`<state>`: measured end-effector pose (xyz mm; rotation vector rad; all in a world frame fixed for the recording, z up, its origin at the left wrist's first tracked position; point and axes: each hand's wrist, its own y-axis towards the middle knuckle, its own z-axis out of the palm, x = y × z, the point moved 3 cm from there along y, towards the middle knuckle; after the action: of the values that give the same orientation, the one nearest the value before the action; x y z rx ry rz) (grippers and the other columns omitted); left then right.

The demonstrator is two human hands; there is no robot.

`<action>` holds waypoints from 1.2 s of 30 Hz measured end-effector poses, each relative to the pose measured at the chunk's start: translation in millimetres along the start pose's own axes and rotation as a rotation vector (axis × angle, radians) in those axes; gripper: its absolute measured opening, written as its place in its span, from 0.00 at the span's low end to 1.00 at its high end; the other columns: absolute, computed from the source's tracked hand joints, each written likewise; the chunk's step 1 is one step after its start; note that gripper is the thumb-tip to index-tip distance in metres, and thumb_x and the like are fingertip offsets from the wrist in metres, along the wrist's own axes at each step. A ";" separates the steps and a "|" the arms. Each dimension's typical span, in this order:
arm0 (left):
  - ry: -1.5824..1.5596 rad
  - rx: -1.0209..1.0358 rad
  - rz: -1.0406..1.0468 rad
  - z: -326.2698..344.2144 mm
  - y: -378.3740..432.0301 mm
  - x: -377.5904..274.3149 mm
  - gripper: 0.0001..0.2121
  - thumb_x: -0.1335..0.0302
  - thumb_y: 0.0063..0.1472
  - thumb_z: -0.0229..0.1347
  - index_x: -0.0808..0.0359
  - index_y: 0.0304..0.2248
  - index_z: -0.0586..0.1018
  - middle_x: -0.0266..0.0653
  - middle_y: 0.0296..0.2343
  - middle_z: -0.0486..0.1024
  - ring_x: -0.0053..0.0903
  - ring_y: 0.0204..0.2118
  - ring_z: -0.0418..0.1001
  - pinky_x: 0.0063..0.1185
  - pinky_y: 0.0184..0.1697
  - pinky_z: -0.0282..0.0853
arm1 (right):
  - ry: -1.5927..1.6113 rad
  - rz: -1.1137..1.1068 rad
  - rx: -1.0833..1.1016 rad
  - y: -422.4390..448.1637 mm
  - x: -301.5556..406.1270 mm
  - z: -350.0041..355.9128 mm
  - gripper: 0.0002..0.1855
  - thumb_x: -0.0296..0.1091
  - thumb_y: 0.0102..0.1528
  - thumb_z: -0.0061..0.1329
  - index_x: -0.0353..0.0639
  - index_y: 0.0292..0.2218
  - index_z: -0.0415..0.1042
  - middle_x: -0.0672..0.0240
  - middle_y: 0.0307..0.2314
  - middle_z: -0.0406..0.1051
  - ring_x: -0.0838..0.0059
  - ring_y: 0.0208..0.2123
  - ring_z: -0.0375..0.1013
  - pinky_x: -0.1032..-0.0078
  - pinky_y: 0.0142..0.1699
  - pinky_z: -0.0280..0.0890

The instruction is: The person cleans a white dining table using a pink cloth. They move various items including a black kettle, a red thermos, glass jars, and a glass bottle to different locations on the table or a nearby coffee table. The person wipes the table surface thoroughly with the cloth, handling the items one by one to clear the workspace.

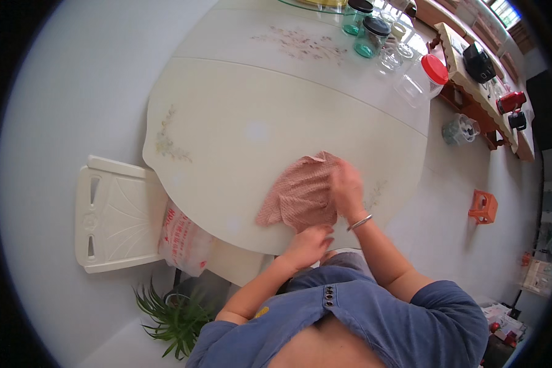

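A crumpled pink textured cloth (301, 193) lies near the front edge of a cream table (221, 129) with printed flowers. My right hand (348, 186), with a silver bangle (360, 222) on its wrist, grips the cloth's right side; the hand is slightly blurred. At the table edge, my left hand (309, 246) is by the cloth's lower end, its fingers partly curled. Whether it holds any of the cloth cannot be told.
Glass jars with black lids (371, 37) and a clear plastic jar with a red lid (425, 78) stand at the back right. A white folding chair (117, 215), a printed plastic bag (182, 239) and a potted plant (177, 317) are at left; an orange stool (483, 207) is at right.
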<state>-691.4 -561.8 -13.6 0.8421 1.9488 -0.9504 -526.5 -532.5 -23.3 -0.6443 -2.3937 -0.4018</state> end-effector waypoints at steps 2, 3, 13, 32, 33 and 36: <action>0.080 -0.255 0.029 -25.7 1.0 14.8 0.06 0.75 0.52 0.51 0.70 0.29 0.75 0.43 0.29 0.73 0.41 0.40 0.67 0.32 0.42 0.63 | -0.363 -0.014 0.100 -26.4 23.6 44.6 0.31 0.52 0.52 0.42 0.43 0.52 0.58 0.42 0.52 0.53 0.44 0.55 0.50 0.44 0.55 0.42; 0.183 -0.287 0.096 -38.2 1.3 22.4 0.06 0.76 0.51 0.51 0.70 0.28 0.74 0.43 0.28 0.73 0.40 0.38 0.67 0.31 0.42 0.63 | -0.378 -0.053 0.116 -33.8 29.9 61.0 0.37 0.58 0.50 0.41 0.46 0.56 0.54 0.36 0.53 0.45 0.37 0.57 0.41 0.38 0.56 0.30; 0.371 -0.360 0.441 -151.7 2.6 86.5 0.11 0.78 0.51 0.52 0.68 0.36 0.75 0.44 0.39 0.71 0.37 0.47 0.65 0.30 0.51 0.60 | -0.403 -0.223 0.235 43.6 101.8 134.6 0.37 0.59 0.54 0.33 0.45 0.58 0.48 0.47 0.58 0.39 0.50 0.61 0.31 0.47 0.60 0.22; 0.874 -0.574 -0.072 -408.5 139.1 206.8 0.31 0.50 0.60 0.38 0.62 0.57 0.55 0.36 0.58 0.48 0.32 0.61 0.42 0.38 0.61 0.33 | -0.444 -0.202 0.133 328.7 178.3 258.9 0.33 0.54 0.58 0.24 0.43 0.57 0.49 0.56 0.58 0.44 0.58 0.61 0.37 0.53 0.62 0.28; 0.862 -0.584 -0.066 -408.1 136.1 205.9 0.31 0.50 0.60 0.38 0.63 0.57 0.55 0.36 0.58 0.49 0.32 0.61 0.43 0.38 0.61 0.33 | -0.446 -0.223 0.115 348.6 180.1 267.5 0.32 0.54 0.58 0.25 0.44 0.57 0.50 0.56 0.58 0.45 0.58 0.61 0.38 0.53 0.61 0.29; 0.802 -0.570 -0.049 -410.3 137.0 201.9 0.32 0.51 0.60 0.40 0.64 0.56 0.55 0.38 0.58 0.49 0.34 0.61 0.44 0.38 0.61 0.33 | -0.439 -0.301 0.061 404.0 183.2 290.6 0.30 0.53 0.57 0.27 0.48 0.57 0.52 0.57 0.57 0.48 0.58 0.60 0.41 0.52 0.61 0.32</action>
<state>-822.3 -105.5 -64.3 0.9002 2.7253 -0.0038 -577.7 -7.5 -77.8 -0.3700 -2.9253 -0.3358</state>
